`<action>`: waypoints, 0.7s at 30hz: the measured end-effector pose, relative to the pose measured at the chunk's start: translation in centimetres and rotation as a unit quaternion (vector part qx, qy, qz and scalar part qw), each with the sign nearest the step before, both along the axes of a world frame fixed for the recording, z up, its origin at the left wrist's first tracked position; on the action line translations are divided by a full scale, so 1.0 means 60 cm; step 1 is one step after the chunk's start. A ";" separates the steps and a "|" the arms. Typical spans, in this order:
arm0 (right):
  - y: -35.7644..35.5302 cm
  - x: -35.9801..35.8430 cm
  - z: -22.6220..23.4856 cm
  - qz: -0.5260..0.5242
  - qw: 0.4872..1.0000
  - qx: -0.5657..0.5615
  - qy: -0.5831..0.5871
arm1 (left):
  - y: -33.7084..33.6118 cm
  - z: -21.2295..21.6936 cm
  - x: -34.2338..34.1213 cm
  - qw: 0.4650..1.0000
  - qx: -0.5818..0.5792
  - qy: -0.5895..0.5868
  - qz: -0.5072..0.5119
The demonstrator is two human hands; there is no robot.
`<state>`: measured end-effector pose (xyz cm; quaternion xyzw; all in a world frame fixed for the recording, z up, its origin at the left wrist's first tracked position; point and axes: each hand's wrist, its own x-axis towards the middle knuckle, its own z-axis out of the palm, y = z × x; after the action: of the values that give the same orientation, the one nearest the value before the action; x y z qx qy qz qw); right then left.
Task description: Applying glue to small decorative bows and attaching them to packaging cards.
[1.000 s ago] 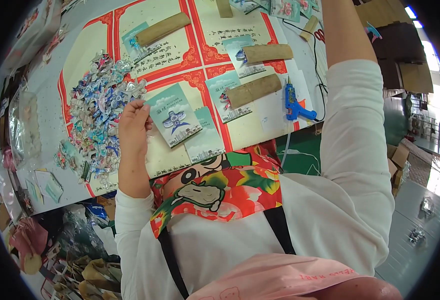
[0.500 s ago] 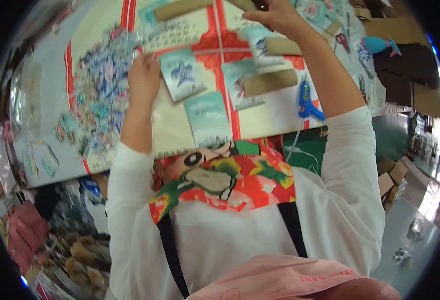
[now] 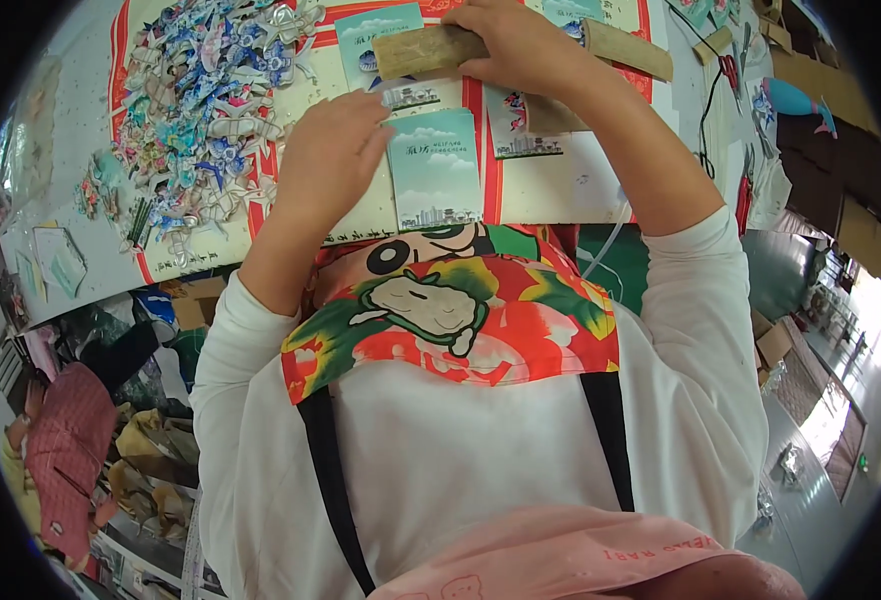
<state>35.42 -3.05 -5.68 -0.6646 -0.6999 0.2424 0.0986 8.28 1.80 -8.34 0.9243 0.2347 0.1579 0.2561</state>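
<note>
My right hand (image 3: 520, 45) grips the end of a brown bamboo-like strip (image 3: 415, 52), which lies across a pale green printed card (image 3: 380, 25). My left hand (image 3: 330, 155) is just left of the cards, fingers stretched out, with nothing seen in it. In front lies another pale green card (image 3: 435, 180) with no strip on it. To the right, partly behind my right forearm, a third card (image 3: 525, 145) carries a brown strip (image 3: 552, 115). One more brown strip (image 3: 628, 50) rests beyond that forearm, over a card (image 3: 572, 12).
A heap of small colourful winged ornaments (image 3: 205, 110) covers the table's left side. Red-handled scissors (image 3: 729, 70) and a blue fish-shaped object (image 3: 798, 105) lie at the right. Below at the left, a person in a pink garment (image 3: 70, 450) is beside crowded materials.
My left hand has moved from the card by the heap toward the nearer cards. My right hand has come left onto the strip. The blue glue gun is no longer visible; the view has shifted.
</note>
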 end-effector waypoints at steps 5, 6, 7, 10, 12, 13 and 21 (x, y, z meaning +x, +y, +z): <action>0.018 -0.019 0.012 -0.070 0.990 -0.103 0.061 | -0.004 -0.007 -0.008 0.995 0.071 0.055 -0.039; 0.020 -0.020 0.014 -0.096 0.982 -0.139 0.083 | -0.001 -0.008 -0.011 0.993 0.093 0.067 -0.033; 0.018 -0.015 0.016 -0.100 0.981 -0.143 0.082 | -0.002 -0.008 -0.012 0.993 0.090 0.065 -0.037; 0.033 0.008 0.009 -0.181 0.913 -0.273 0.243 | 0.002 -0.009 -0.016 0.992 0.102 0.078 -0.014; 0.040 0.005 0.009 -0.200 0.880 -0.314 0.296 | 0.002 -0.011 -0.021 0.991 0.106 0.086 -0.001; 0.042 -0.005 0.012 -0.178 0.910 -0.302 0.219 | 0.000 -0.014 -0.021 0.991 0.103 0.083 -0.002; 0.037 -0.028 -0.010 -0.092 0.975 -0.172 -0.106 | -0.003 -0.022 -0.021 0.994 0.094 0.062 -0.010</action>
<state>33.74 -0.85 -6.27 -0.7551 -0.5900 0.2771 -0.0699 7.04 1.60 -9.64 0.9547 0.2251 0.1188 0.1543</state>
